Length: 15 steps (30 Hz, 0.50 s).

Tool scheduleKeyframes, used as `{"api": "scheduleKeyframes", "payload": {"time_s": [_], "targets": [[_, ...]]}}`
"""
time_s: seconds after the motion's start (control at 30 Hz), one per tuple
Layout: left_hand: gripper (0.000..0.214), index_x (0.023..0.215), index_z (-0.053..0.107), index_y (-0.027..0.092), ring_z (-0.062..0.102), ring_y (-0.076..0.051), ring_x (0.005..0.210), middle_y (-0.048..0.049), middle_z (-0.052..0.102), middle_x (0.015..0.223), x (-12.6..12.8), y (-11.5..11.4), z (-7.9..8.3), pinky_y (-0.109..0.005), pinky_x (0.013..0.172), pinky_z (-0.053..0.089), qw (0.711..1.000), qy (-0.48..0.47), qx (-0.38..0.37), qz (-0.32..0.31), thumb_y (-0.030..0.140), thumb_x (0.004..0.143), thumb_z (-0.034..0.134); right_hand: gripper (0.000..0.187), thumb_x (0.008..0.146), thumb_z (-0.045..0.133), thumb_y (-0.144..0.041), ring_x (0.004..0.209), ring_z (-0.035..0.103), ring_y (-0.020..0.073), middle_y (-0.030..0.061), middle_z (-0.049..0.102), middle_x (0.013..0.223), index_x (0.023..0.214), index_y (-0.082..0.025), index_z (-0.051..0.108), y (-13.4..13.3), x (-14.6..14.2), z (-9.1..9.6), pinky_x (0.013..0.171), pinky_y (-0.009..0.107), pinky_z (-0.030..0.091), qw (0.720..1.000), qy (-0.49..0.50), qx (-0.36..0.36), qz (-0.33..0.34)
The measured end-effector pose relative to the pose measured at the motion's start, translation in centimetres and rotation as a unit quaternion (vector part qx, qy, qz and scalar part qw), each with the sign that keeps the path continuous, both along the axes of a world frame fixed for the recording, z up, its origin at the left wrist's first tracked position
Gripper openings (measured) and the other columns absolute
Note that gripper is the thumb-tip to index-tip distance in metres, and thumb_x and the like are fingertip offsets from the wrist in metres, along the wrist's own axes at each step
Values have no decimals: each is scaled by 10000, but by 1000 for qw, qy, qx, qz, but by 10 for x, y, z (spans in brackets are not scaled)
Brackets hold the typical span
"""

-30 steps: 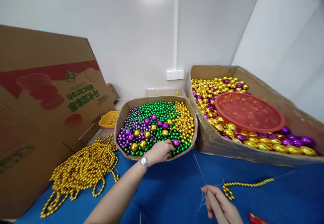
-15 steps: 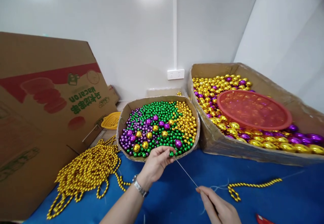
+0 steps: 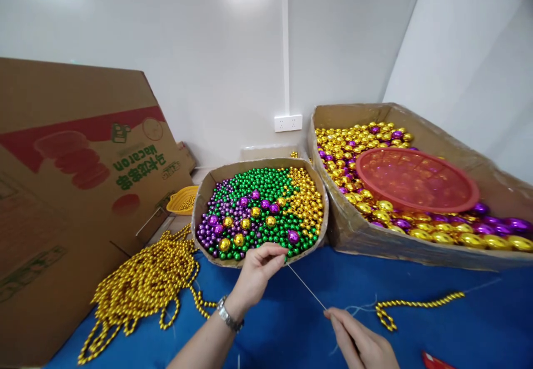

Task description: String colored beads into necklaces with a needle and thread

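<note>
Left hand (image 3: 257,272) is up at the near edge of the round cardboard tray (image 3: 199,205) that's full of small green, purple and gold beads. Its thumb and forefinger are pinched tight, right at the tip of the thin metal needle (image 3: 307,287). Whatever sits between the fingertips (image 3: 281,251) is too small to make out. There's a silver wristwatch (image 3: 229,315) on that wrist.

Right hand (image 3: 361,344) is low in the picture, near the bottom edge, with its fingers closed around the back end of the needle. The needle slants up and to the left between the two hands, so they're apart but joined by it. A pale thread trails off from the right hand to a short strand of gold beads (image 3: 418,303) lying on the blue cloth tabletop (image 3: 287,330), just right of that hand.

To the left of the tray there's a big heap of gold bead strands (image 3: 141,285), and behind that a small yellow basket (image 3: 181,199) and a flattened cardboard box with red print (image 3: 79,152) leaning up. On the right, touching the tray, is a large cardboard box (image 3: 416,252) of bigger gold and purple balls with a red plastic mesh bowl (image 3: 416,180) resting on top of them. A white wall socket (image 3: 288,123) sits on the wall behind.
</note>
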<state>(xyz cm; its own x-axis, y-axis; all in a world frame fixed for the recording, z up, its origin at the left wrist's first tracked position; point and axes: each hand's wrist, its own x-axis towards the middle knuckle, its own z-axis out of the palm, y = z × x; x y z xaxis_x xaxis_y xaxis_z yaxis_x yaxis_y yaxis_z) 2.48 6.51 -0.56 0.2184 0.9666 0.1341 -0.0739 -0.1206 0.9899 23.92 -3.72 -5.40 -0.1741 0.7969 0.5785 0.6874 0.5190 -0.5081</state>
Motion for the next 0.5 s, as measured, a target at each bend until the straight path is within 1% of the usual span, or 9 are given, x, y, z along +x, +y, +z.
{"api": "scheduleKeyframes", "payload": {"time_s": [0.07, 0.13, 0.23, 0.3, 0.37, 0.4, 0.43, 0.47, 0.5], "targets": [[199, 952, 713, 197, 587, -156, 832, -60, 647, 945, 1, -3, 4, -256, 722, 476, 997, 50, 51, -11, 284, 776, 679, 228, 946, 393, -228, 762, 712, 129, 38, 738, 898, 1045, -202, 597, 0, -1, -1, 689, 138, 540, 1000, -8, 24, -8], [332, 1105, 644, 213, 591, -179, 895, -73, 635, 1029, 4, -2, 8, -291, 774, 491, 994, 72, 80, -33, 286, 782, 671, 224, 944, 397, -229, 750, 712, 130, 35, 739, 891, 1042, -201, 596, 0, -2, 0, 685, 140, 541, 999, -6, 36, -18], [424, 1267, 510, 239, 578, -201, 960, -95, 587, 1159, 11, 11, 11, -342, 799, 504, 986, 119, 113, -25, 297, 851, 572, 224, 952, 385, -244, 761, 712, 128, 50, 739, 894, 1025, -195, 590, 0, -2, 0, 674, 125, 535, 999, 15, 11, -33], [408, 1280, 496, 249, 539, -226, 1036, -93, 570, 1198, 16, 26, 10, -400, 873, 473, 957, 220, 189, -12, 254, 872, 521, 225, 955, 382, -262, 763, 712, 131, 56, 738, 895, 1025, -196, 585, 0, 1, -2, 664, 120, 532, 999, 28, -3, -46], [428, 1258, 526, 265, 473, -258, 1120, -83, 553, 1240, 22, 42, 8, -455, 962, 401, 900, 339, 272, -30, 177, 838, 536, 222, 955, 384, -278, 739, 714, 134, 56, 739, 888, 1017, -202, 584, 0, 3, -4, 638, 122, 531, 998, 34, -7, -61], [438, 1231, 553, 272, 450, -273, 1140, -81, 550, 1250, 26, 49, 6, -470, 982, 374, 873, 384, 297, -45, 141, 814, 548, 222, 955, 385, -285, 722, 714, 135, 56, 739, 884, 1007, -205, 585, 0, 4, -4, 622, 123, 530, 997, 36, -8, -67], [425, 1187, 588, 272, 445, -285, 1134, -84, 562, 1231, 29, 55, 4, -477, 981, 364, 855, 414, 307, -56, 114, 795, 551, 222, 954, 386, -289, 703, 713, 135, 57, 738, 882, 999, -206, 587, -1, 5, -5, 606, 124, 528, 997, 39, -12, -71], [393, 1131, 624, 265, 457, -291, 1109, -92, 584, 1188, 32, 60, 1, -477, 968, 364, 849, 427, 304, -61, 99, 782, 553, 223, 954, 386, -290, 688, 711, 134, 57, 738, 880, 994, -206, 589, -1, 6, -5, 593, 125, 525, 996, 42, -18, -73], [351, 1074, 651, 253, 474, -293, 1077, -100, 606, 1130, 34, 62, 0, -474, 954, 366, 857, 422, 292, -58, 98, 773, 561, 225, 954, 386, -290, 679, 710, 134, 57, 738, 879, 992, -207, 591, -2, 7, -4, 584, 126, 523, 996, 44, -24, -73]]}}
